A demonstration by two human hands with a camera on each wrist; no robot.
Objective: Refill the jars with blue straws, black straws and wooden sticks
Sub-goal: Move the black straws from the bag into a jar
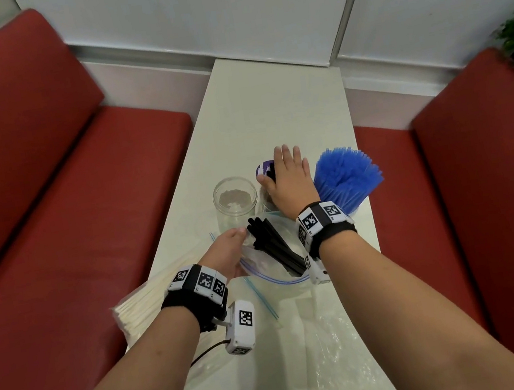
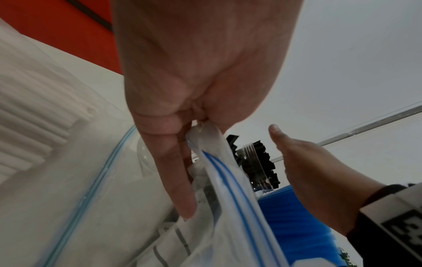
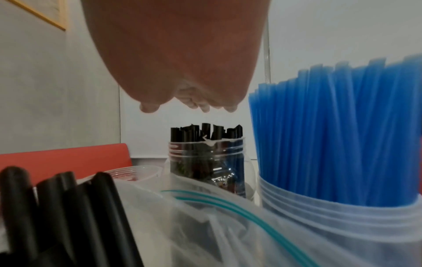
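The left hand [image 1: 227, 251] pinches the rim of the zip bag [image 1: 270, 260] lying on the bench [image 1: 276, 113], its grip narrow on the plastic, I think to keep the mouth open so the black straws [image 1: 274, 246] poking out can be taken. The right hand [image 1: 287, 183] hovers flat, grip wide and holding nothing, just above the jar of black straws [image 3: 206, 162], probably to level them. An empty jar [image 1: 236, 203] stands to its left, the blue straws [image 1: 346, 176] fill theirs on the right, and the wooden sticks [image 1: 144, 302] wait in their packet by the left wrist.
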